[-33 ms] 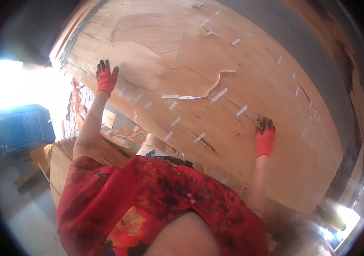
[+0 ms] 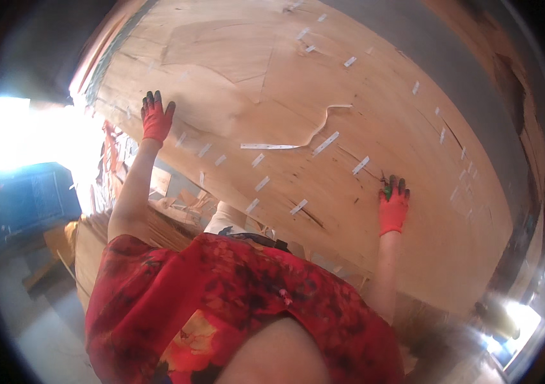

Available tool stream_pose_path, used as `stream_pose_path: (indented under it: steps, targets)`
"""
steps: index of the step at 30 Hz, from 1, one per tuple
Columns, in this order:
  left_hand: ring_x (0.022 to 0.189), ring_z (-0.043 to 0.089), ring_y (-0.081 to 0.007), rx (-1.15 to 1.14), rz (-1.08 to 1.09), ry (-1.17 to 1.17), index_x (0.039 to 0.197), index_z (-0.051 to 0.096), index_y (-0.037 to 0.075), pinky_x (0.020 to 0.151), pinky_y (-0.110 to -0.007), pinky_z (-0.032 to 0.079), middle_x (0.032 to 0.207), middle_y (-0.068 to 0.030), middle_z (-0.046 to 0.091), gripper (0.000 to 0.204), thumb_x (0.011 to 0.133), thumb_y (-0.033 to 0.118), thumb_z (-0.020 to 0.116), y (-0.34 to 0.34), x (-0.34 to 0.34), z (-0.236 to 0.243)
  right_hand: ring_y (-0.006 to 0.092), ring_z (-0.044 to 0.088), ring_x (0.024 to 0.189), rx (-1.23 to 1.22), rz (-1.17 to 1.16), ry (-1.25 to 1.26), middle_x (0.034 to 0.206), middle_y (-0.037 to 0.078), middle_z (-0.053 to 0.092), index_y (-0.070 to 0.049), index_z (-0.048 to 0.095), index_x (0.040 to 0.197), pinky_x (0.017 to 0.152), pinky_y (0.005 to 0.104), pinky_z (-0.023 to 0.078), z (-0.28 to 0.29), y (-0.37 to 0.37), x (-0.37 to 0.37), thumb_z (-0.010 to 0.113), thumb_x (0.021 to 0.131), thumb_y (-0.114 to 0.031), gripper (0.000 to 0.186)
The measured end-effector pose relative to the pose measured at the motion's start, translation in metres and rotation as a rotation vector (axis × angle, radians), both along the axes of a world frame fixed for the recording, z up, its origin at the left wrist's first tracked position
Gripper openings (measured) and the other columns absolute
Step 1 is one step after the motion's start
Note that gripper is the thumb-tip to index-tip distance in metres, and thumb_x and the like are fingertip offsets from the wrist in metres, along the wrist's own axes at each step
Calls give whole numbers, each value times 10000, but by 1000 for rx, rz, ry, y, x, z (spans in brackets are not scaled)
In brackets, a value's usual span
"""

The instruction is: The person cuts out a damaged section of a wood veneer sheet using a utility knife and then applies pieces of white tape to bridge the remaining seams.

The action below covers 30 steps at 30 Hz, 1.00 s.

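A wide sheet of pale wood veneer [image 2: 221, 128] spreads in front of me, with short strips of white perforated tape stuck across its cracks and joints. My left hand [image 2: 156, 119], in a red glove with dark fingertips, lies flat near the sheet's left edge, fingers spread. In a matching glove, my right hand [image 2: 394, 203] rests on the right part of the veneer. Its fingers are bent around a small green-handled tool [image 2: 387, 191], whose dark thin tip points away from me; its exact kind is unclear. A long loose piece of white tape [image 2: 269, 146] curls on the veneer between my hands.
Scraps of veneer [image 2: 189, 197] lie below the sheet's near edge, at my left. A blue panel-like object [image 2: 26, 198] stands at the far left beside a bright opening. Dark, ragged-edged wood [image 2: 519, 121] borders the right side.
The view has shifted very slightly. Both hands keep nearly the same places on the veneer.
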<state>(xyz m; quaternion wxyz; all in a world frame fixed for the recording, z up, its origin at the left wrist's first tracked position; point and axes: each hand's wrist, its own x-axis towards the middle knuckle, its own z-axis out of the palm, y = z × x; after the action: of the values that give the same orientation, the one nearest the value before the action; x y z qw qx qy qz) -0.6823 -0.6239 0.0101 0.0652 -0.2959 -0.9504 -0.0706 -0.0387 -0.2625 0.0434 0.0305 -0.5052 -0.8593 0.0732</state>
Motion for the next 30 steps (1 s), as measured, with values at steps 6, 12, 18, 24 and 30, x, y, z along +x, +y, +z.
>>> stream_pose_path:
  steps: [6,12,18,24,30]
  targets:
    - [1497,156,-442,11,-76,-48,1558,250,36,1219,-533,100,1616,-262,198,779,973,486,498,2,-11,-24,460,376,1397,-89,-87,-107,1552,154,412,-184,454,1493,1148,553,298,-4,-18,-16,629,924,-311,609]
    - [1488,171,-453,31,-86,-133,1540,261,-13,1213,-552,115,1606,-277,206,798,945,444,535,-14,13,-5,407,406,1393,-168,-66,-100,1526,179,438,-117,509,1444,1164,483,309,10,-25,-7,673,896,-244,585]
    - [1438,292,-429,228,-96,-215,1440,417,18,1191,-552,183,1526,-244,361,634,907,263,656,-5,-7,26,343,538,1291,-327,-331,18,1373,172,594,-38,545,1390,1077,433,424,40,-3,-47,679,896,-185,533]
    - [1456,258,-420,328,-233,-98,1454,418,49,1198,-533,169,1539,-231,351,611,933,286,633,113,-76,54,297,588,1204,-325,-25,500,1294,135,644,-57,587,1345,1019,403,463,69,44,-277,665,911,-162,453]
    - [1500,181,-412,74,-116,-45,1538,331,76,1226,-528,72,1613,-222,246,685,989,456,482,146,-86,14,327,577,1121,-203,522,447,1309,84,625,-133,576,1353,975,413,486,35,53,-460,730,821,-163,555]
